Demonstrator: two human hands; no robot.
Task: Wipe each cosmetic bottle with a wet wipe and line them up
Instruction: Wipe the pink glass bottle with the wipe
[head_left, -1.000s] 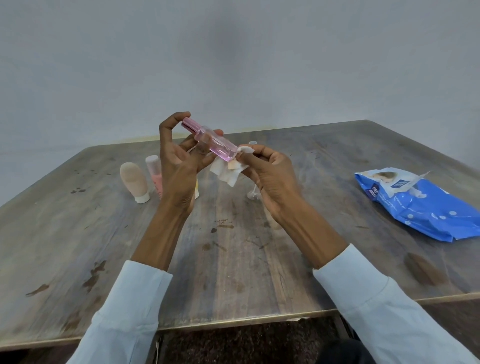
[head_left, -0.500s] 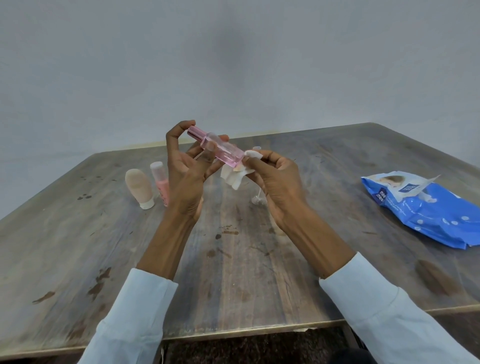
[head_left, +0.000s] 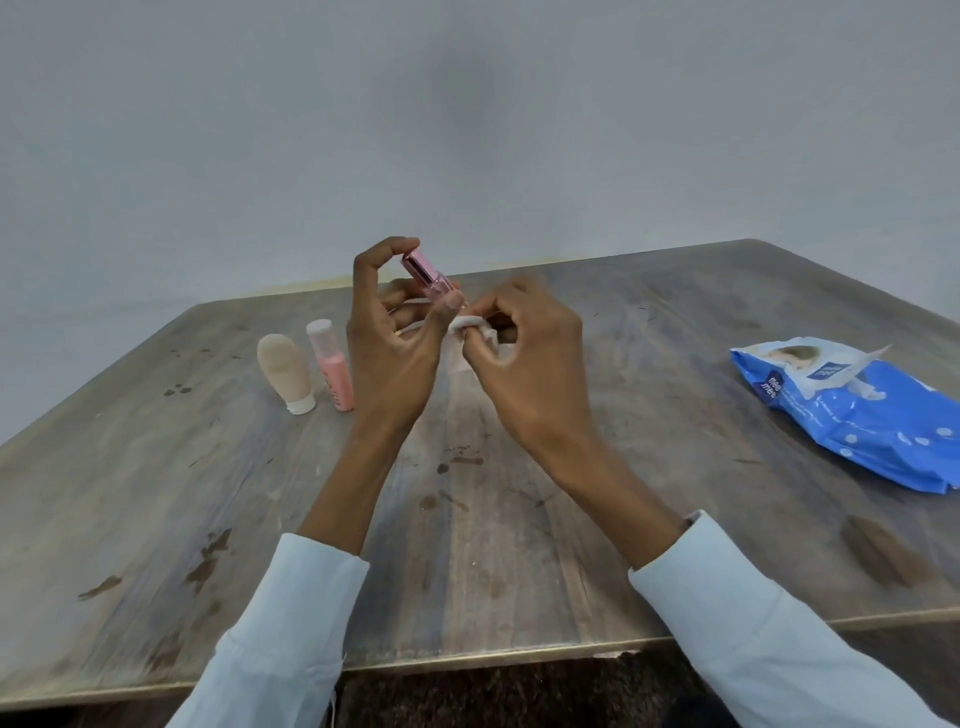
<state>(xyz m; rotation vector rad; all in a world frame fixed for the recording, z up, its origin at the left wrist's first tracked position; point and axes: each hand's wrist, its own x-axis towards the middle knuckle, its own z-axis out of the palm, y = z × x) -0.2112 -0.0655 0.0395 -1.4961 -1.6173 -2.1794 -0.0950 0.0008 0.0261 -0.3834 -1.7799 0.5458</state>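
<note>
My left hand (head_left: 387, 348) holds a clear pink bottle (head_left: 427, 275) above the table, index finger on its pink cap and thumb on its lower body. The bottle tilts with its cap up and to the left. My right hand (head_left: 530, 364) pinches a small white wet wipe (head_left: 466, 325) against the bottle's lower end, which the fingers hide. A beige tube (head_left: 284, 371) stands on its white cap at the left. Beside it stands a pink bottle with a white cap (head_left: 331, 365).
A blue wet-wipe pack (head_left: 857, 415) lies open at the right of the worn wooden table (head_left: 156, 493). The table's near edge runs below my forearms. A plain grey wall stands behind.
The pink bottle has tipped more upright in my left hand. My right hand with the wipe has turned over and now covers the bottle's lower end. The small clear item behind my hands is hidden now.
</note>
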